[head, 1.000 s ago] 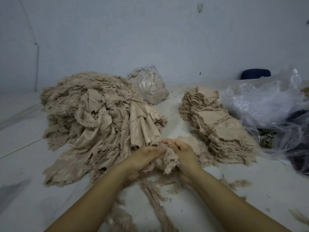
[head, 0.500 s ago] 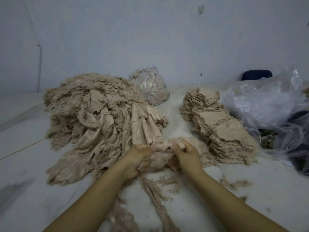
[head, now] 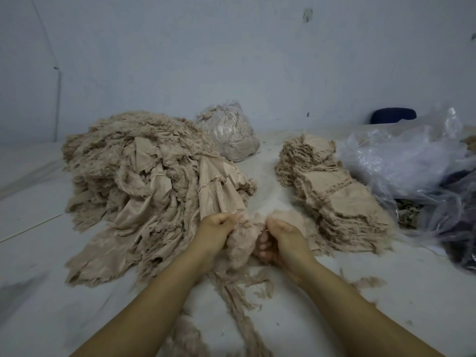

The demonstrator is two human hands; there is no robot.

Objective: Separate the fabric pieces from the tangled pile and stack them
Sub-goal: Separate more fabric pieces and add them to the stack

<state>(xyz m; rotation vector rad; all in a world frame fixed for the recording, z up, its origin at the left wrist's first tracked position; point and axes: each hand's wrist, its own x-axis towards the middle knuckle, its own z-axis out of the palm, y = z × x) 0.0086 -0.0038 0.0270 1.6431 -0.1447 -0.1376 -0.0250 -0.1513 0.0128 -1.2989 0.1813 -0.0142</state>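
A big tangled pile (head: 144,181) of beige frayed fabric lies on the left of the white table. To the right stands a neat stack (head: 334,191) of flat beige pieces in an overlapping row. Between them, near me, both hands hold one frayed fabric piece (head: 243,235). My left hand (head: 215,231) grips its left edge with curled fingers. My right hand (head: 280,240) grips its right edge, fingers curled toward me. The piece is blurred and hangs bunched between the hands.
Loose frayed strips (head: 237,300) trail on the table below my hands. A clear bag of scraps (head: 229,132) sits at the back. Crumpled clear plastic bags (head: 412,161) lie at the right, over dark cloth (head: 461,228). A blue object (head: 392,115) stands by the wall.
My hands have moved slightly apart and lifted the piece, spreading it between them. The piles have not moved.
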